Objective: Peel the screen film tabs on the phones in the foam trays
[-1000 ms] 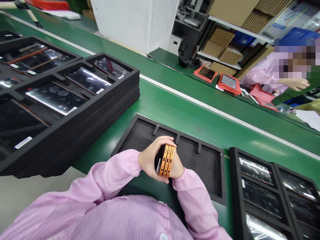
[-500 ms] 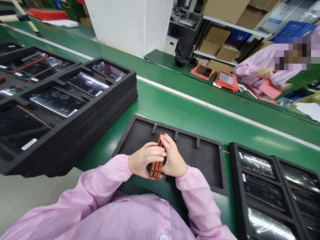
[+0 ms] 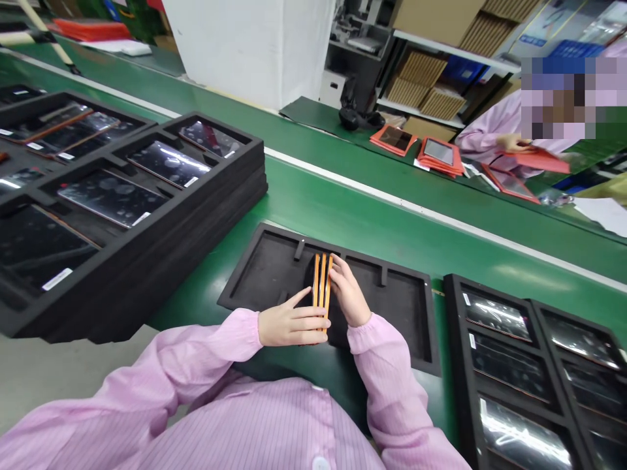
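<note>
Three slim orange-edged phones point(image 3: 322, 281) stand on edge, side by side, between my hands. My left hand point(image 3: 294, 323) lies across their near end from the left, its fingers wrapped over the edges and its thumb against a dark face. From the right, my right hand point(image 3: 350, 294) presses its fingers on the outer side near the far end. Below is a shallow black foam tray point(image 3: 262, 274) with short dividers; my hands and the phones hide part of its floor.
A tall stack of black foam trays point(image 3: 215, 209) with dark-screened devices rises at left. More filled black trays point(image 3: 453, 326) lie at right. Across the green bench point(image 3: 343, 209), a co-worker point(image 3: 484, 134) in a pink sleeve handles a red sheet, near red-framed pieces point(image 3: 438, 153).
The phones have turned so their long edges show brighter orange and more upright. My left hand now lies across their near end; my right fingers have shifted to the outer side.
</note>
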